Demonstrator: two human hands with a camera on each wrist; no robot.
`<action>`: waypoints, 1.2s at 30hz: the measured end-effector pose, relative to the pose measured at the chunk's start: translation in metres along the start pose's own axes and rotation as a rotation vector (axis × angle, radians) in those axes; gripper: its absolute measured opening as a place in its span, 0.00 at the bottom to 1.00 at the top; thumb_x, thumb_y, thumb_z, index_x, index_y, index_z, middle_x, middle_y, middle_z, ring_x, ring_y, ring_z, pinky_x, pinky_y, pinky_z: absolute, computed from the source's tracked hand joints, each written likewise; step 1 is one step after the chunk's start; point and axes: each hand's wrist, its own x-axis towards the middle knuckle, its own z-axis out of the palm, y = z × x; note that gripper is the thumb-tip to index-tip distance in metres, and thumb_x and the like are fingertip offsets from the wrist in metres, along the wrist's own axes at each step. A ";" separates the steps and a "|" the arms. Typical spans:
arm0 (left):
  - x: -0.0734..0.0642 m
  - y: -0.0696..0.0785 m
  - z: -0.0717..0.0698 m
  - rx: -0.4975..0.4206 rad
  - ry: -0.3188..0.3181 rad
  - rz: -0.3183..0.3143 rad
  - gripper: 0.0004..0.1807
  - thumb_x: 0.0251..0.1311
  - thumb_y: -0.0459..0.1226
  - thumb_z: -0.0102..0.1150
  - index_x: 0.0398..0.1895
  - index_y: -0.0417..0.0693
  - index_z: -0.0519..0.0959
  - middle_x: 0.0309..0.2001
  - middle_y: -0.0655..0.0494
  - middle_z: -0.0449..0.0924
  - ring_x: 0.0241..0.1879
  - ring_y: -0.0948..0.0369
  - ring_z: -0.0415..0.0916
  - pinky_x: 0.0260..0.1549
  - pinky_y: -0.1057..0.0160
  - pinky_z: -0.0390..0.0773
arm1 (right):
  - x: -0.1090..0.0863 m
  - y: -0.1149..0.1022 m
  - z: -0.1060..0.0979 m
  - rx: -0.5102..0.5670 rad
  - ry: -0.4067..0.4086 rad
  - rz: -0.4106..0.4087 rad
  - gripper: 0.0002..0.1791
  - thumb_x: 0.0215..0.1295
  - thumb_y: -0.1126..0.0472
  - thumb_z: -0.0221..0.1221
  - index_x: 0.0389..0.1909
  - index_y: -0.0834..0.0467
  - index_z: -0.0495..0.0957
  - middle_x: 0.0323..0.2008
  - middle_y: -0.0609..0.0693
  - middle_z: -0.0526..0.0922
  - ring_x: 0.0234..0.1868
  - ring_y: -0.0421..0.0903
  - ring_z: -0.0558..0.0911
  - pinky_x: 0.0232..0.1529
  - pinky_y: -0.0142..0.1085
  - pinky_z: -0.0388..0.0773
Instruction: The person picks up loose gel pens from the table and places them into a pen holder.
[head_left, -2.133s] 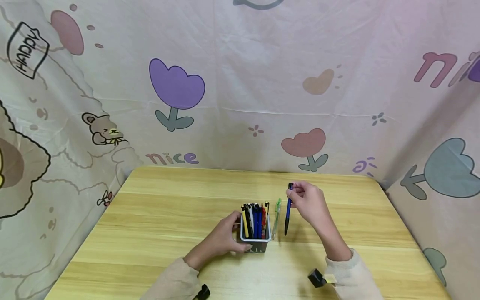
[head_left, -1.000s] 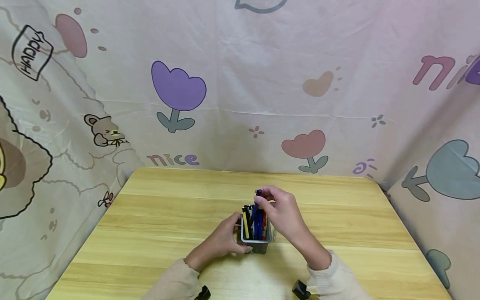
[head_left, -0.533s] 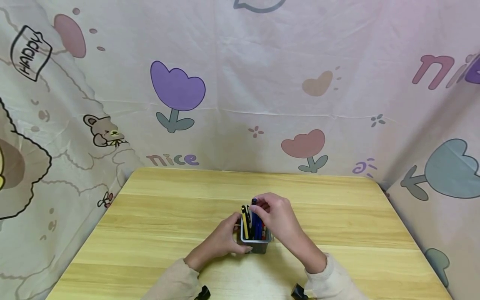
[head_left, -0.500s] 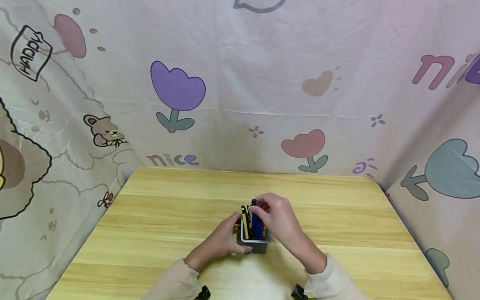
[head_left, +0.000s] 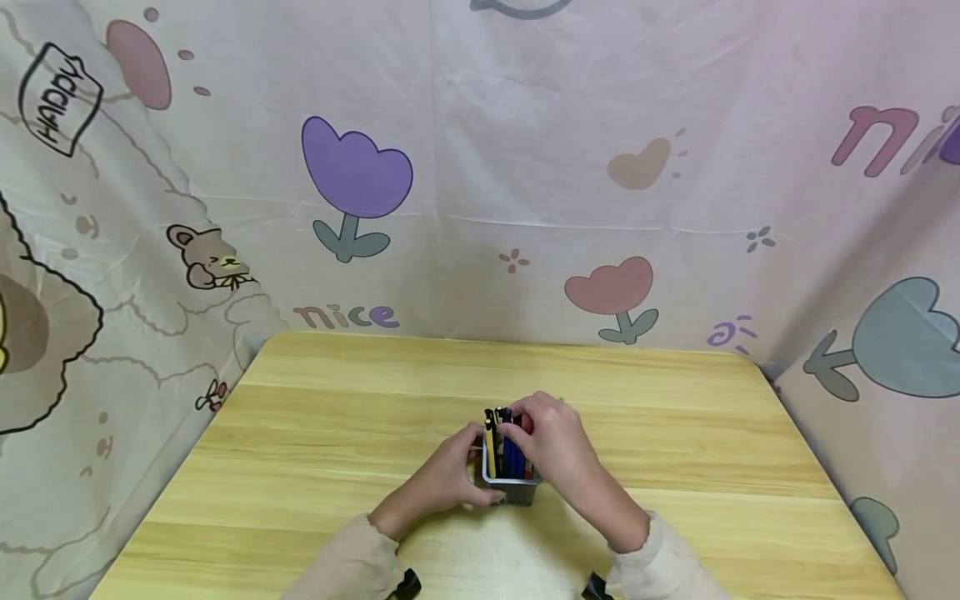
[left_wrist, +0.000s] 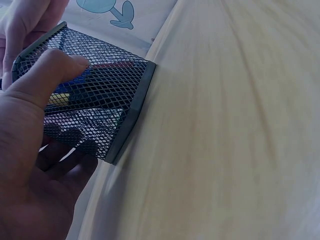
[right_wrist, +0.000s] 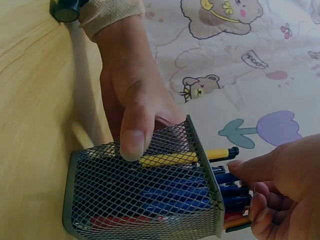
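A dark metal-mesh pen holder stands on the table, filled with several pens. My left hand grips it from the left, thumb across the near mesh wall and fingers around the far side. My right hand is over the holder's opening, thumb and fingers pinching the top of a blue pen that sits down among the others. A yellow pen leans at the holder's left side, with red and other blue pens beside it. The lower parts of the pens show only through the mesh.
Just right of the holder a green-tipped pen lies mostly hidden behind my right hand. The wooden table meets a printed cloth backdrop at its far edge, with more cloth at both sides.
My right hand has carried the blue pen left from beside the green pen, over the holder, and lowered it in among the other pens. The left hand stays on the holder.
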 end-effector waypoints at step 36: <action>-0.002 0.005 0.001 0.057 0.016 -0.048 0.45 0.41 0.37 0.83 0.64 0.44 0.69 0.58 0.52 0.80 0.60 0.50 0.82 0.63 0.58 0.84 | 0.015 0.027 -0.027 0.108 0.174 0.048 0.07 0.64 0.64 0.70 0.37 0.64 0.87 0.29 0.51 0.86 0.29 0.40 0.83 0.31 0.31 0.87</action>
